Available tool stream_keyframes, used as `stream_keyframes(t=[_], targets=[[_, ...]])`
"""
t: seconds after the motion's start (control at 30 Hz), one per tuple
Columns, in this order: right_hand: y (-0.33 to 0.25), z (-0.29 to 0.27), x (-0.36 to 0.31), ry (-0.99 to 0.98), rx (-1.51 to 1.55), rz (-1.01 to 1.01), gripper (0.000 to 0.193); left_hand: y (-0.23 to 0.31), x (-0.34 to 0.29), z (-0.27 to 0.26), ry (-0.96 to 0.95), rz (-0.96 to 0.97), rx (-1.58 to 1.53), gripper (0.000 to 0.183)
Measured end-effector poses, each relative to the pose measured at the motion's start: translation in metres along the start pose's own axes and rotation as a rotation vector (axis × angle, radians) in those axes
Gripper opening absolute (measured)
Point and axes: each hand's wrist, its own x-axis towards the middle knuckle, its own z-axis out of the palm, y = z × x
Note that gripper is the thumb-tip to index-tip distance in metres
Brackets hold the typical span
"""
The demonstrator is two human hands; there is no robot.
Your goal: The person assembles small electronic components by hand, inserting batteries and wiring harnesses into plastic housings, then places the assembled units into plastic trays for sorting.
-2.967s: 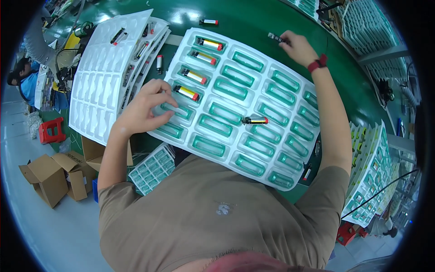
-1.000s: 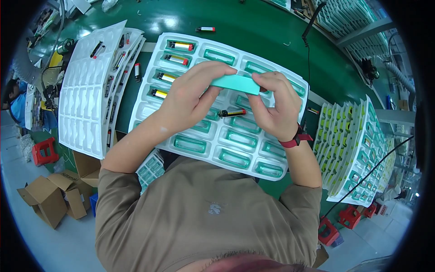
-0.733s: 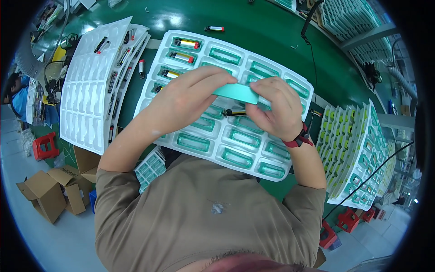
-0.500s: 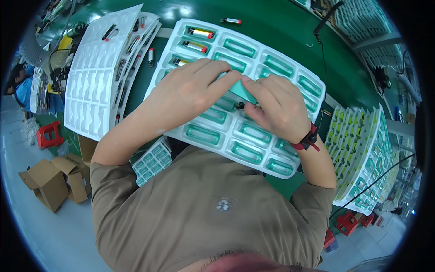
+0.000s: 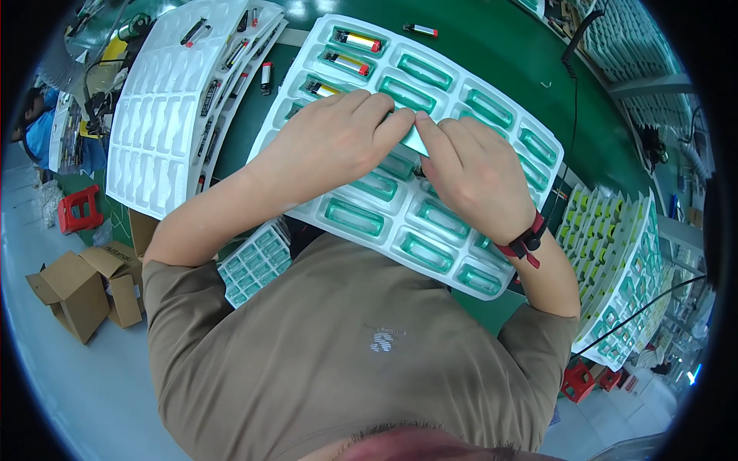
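A white plastic tray (image 5: 397, 218) with rows of oblong, green-looking pockets lies tilted in front of me. Above its middle, my left hand (image 5: 334, 138) and my right hand (image 5: 483, 177) meet, fingers closed on a flat teal piece (image 5: 415, 142). Most of that piece is hidden behind the fingers, so its kind does not show. A small dark end sticks out beside my right hand. In the far left pockets lie battery-like cylinders (image 5: 357, 41), yellow and white with red ends; my left hand covers the nearer pockets of that row.
Stacked white trays (image 5: 154, 115) holding dark, slim parts stand at the left. One loose cylinder (image 5: 420, 30) lies beyond my tray and another (image 5: 266, 78) beside it. More stacked trays (image 5: 615, 276) stand at the right. Cardboard boxes (image 5: 73, 292) and a red stool (image 5: 79, 209) are on the floor.
Both hands still grip the teal piece. My right hand has turned so its back covers more, and the thumb has gone from sight. The whole view has shifted slightly.
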Motion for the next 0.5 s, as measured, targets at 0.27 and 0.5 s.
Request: stream_keyframes(t=[0.27,0.5], targets=[[0.007,0.000,-0.013,0.143,0.185,0.077,0.038,-0.002,0.010,-0.001,0.071,0.006,-0.221,0.047],[0.004,0.014,-0.013,0.420,1.128,0.641,0.031,0.006,0.033,0.005,0.207,-0.226,-1.477,0.058]])
